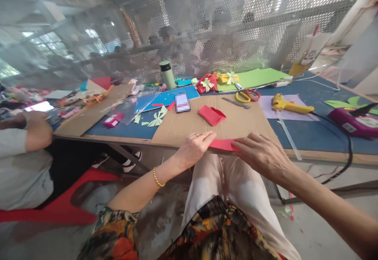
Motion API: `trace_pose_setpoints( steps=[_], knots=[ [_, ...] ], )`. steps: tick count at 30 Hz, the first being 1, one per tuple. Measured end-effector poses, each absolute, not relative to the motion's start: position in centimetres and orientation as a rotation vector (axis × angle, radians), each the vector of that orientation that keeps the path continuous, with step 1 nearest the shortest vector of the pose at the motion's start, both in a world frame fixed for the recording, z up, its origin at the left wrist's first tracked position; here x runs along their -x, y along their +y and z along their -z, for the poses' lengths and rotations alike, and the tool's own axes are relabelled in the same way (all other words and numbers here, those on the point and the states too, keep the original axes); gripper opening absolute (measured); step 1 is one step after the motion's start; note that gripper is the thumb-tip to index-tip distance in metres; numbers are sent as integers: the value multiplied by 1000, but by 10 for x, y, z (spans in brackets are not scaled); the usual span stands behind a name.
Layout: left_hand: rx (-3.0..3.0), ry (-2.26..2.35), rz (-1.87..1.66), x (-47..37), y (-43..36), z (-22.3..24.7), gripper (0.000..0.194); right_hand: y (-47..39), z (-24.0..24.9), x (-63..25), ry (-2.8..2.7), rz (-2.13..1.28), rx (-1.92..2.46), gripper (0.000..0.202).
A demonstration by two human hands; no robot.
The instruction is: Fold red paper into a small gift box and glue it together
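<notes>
A flat red strip [223, 144], of paper or thin foam, lies along the table's front edge on a brown cardboard sheet [183, 126]. Its left end is under the fingers of my left hand [195, 146], which are pressed together. At the other end, the fingers of my right hand [262, 153] press down on the strip, thumb hidden. Just beyond my hands rests a folded red pouch-like piece [212, 115]. Behind it, a grey blade-like tool [235, 103] lies near scissors [242, 96] with yellow and red handles.
To the right, a yellow glue gun [291, 106] lies on purple sheet, its cord hanging over the edge near a magenta device [354, 120]. A phone [182, 103], green bottle [167, 75] and drink cup [307, 55] stand or lie farther back. Another person's arm [35, 130] is at left.
</notes>
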State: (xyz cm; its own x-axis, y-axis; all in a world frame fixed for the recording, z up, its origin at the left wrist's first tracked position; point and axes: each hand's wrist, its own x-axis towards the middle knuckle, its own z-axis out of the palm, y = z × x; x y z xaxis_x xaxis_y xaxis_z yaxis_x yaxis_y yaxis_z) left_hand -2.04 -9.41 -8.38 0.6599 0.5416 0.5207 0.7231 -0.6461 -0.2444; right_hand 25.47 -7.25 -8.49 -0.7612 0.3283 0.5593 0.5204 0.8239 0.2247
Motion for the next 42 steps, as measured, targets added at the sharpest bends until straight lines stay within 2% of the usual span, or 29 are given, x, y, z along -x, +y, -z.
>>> trace_pose_setpoints(
  steps=[5, 9, 14, 20, 25, 29, 34, 39, 42],
  knots=[
    [2475, -1116, 761, 25, -93, 83, 28, -73, 93, -256, -2460, 380, 656, 28],
    [2554, -1252, 997, 21, -95, 82, 35, -70, 96, -252, -2367, 299, 687, 34],
    [2571, -1346, 1220, 21, -92, 84, 26, -66, 99, -246, -2264, 153, 691, 35],
    [2621, -1553, 1381, 25, -88, 83, 36, -61, 95, -248, -2217, -324, 732, 41],
    [2600, -1715, 1432, 27, -85, 82, 49, -63, 89, -245, -2158, -485, 783, 41],
    [2579, -1858, 1519, 28, -80, 82, 34, -65, 85, -242, -2082, -553, 828, 43],
    [2602, -2130, 1738, 44, -80, 65, 29, -56, 81, -250, -1825, -437, 1055, 32],
    [2048, -2306, 1936, 121, -85, 30, 47, -38, 81, -259, -1648, -458, 1257, 27],
    [1623, -2419, 1711, 182, -87, 17, 51, -31, 83, -261, -1659, -504, 1321, 28]
  ],
)
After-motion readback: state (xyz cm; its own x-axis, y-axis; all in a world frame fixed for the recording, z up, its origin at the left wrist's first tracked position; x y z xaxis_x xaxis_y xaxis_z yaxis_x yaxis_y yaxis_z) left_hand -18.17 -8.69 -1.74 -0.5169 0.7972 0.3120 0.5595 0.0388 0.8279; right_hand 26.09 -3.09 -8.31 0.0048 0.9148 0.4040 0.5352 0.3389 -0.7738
